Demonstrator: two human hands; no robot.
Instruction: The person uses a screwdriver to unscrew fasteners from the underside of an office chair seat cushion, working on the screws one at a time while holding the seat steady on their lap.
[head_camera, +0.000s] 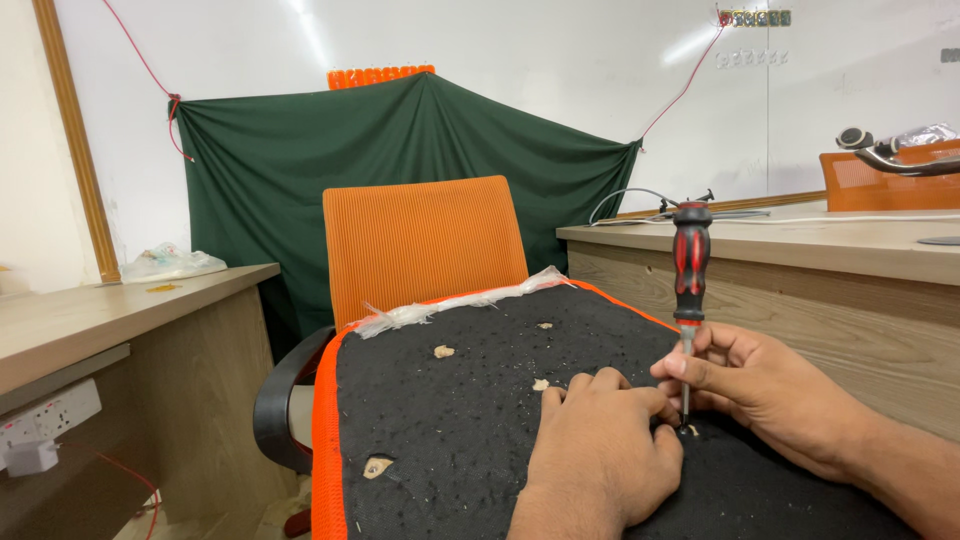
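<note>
Screwdriver (691, 262), red-and-black handle, is held upright by its metal shaft in the closed grip of the right hand (770, 390); tip meets the black underside of the overturned chair seat (450, 420). Left hand (600, 450) rests curled beside the tip, nothing seen held.

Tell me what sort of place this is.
Probably an office or classroom used as a makeshift repair spot. A whiteboard covers the far wall, wooden desks stand on both sides, and an upturned orange office chair lies between them, a screwdriver standing on its black underside.
</note>
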